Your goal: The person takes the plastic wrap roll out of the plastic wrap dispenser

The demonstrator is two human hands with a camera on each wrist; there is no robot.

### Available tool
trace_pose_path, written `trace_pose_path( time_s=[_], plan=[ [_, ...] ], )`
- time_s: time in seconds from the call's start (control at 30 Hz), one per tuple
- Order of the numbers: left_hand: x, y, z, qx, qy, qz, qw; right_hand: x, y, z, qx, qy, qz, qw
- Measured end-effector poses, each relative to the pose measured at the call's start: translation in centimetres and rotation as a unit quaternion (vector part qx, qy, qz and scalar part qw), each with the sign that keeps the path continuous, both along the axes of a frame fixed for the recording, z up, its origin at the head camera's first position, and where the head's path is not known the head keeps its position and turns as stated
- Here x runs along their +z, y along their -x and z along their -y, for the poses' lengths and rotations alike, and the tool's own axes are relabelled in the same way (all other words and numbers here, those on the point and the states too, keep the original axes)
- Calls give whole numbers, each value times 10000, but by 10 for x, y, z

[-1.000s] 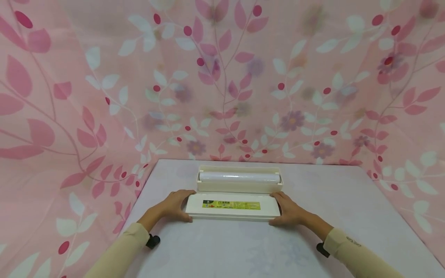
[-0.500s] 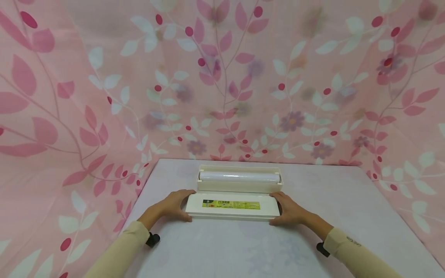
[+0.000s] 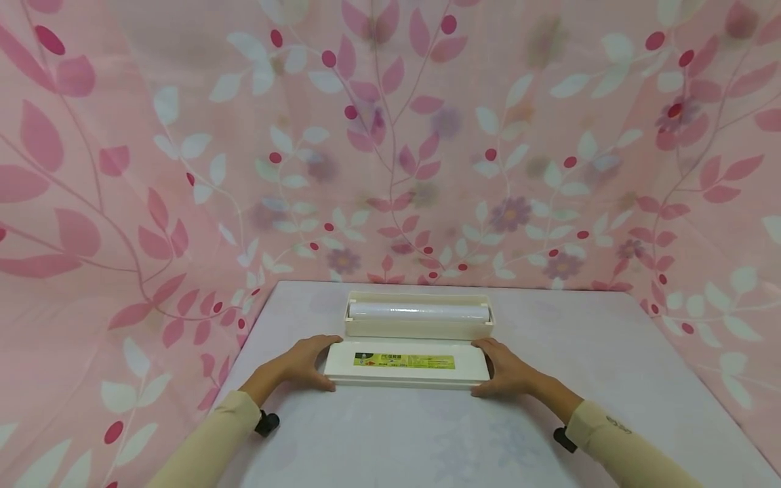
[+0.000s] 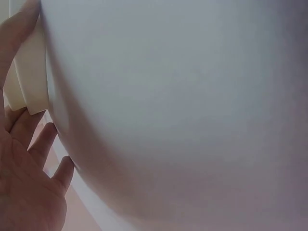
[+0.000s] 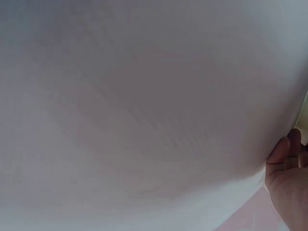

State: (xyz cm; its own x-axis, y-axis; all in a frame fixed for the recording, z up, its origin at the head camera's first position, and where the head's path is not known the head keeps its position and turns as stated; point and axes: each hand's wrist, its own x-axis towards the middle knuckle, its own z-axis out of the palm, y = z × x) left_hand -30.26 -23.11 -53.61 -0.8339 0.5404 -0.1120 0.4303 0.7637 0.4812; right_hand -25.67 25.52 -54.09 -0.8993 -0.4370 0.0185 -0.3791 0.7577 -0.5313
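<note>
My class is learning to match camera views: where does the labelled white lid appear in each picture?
Head: the labelled white lid lies below centre, between left hand and right hand.
Left wrist: at the upper left edge, between thumb and fingers.
Right wrist: probably the pale sliver at the right edge, above the fingertips.
Shared landmark: the white tabletop.

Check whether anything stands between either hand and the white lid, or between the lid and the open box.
Nothing visible does. The left hand and right hand hold the lid at its two ends, and the open box sits just beyond it, with no other thing showing between them.
</note>
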Motion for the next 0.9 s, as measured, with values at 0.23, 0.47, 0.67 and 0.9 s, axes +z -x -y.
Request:
trace_pose_path(
  time_s=[0.23, 0.47, 0.67, 0.9],
  plan=[
    [-1, 1, 0, -47, 26, -20, 10000, 1, -2, 0, 27, 76, -17, 10000],
    [-3, 1, 1, -23, 16, -35, 10000, -1, -1, 0, -3, -2, -84, 10000],
    [-4, -2, 2, -16, -88, -25, 10000, -3, -2, 0, -20, 74, -89, 9999],
    [-2, -2, -1, 96, -78, 208, 9997, -2, -3, 1, -139, 87, 56, 9998]
  ],
)
